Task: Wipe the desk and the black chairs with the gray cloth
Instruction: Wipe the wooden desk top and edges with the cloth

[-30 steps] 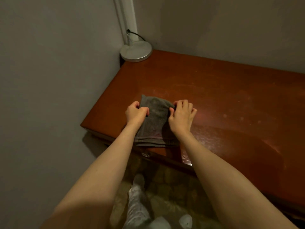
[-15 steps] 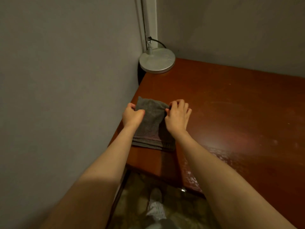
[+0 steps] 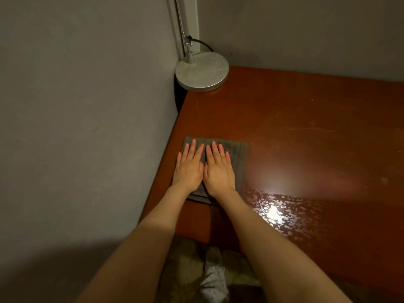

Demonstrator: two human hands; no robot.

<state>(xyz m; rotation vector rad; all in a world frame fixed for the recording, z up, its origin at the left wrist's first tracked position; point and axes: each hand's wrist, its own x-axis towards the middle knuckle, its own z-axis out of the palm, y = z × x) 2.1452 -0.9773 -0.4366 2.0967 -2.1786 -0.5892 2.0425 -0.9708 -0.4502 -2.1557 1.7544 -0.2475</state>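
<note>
head view, looking down over both forearms. pressing the gray cloth [image 3: 240,159] flat onto the desk [image 3: 306,132] with both palms: left hand [image 3: 189,169] and right hand [image 3: 219,171] side by side, touching at the thumb side, fingers straight and slightly spread, gripping nothing. folded into a rectangle, long axis running away from the body toward the lamp base [image 3: 202,73] in the far corner; lying at the desk's left edge, just beside the wall [image 3: 87,106], with a bare strip of cloth showing to the right of the right hand. directly under both hands, so no reach needed; left hand nearer the wall, right hand nearer the open desktop. probably about to begin a stroke: broad red-brown top stretching ahead and to the right, droplets [image 3: 273,213] glinting beside the right forearm, so likely pushing forward or rightward and stopping short of the lamp base. no black chairs in sight. below the desk edge, a socked foot [image 3: 215,281] on patterned floor.
</note>
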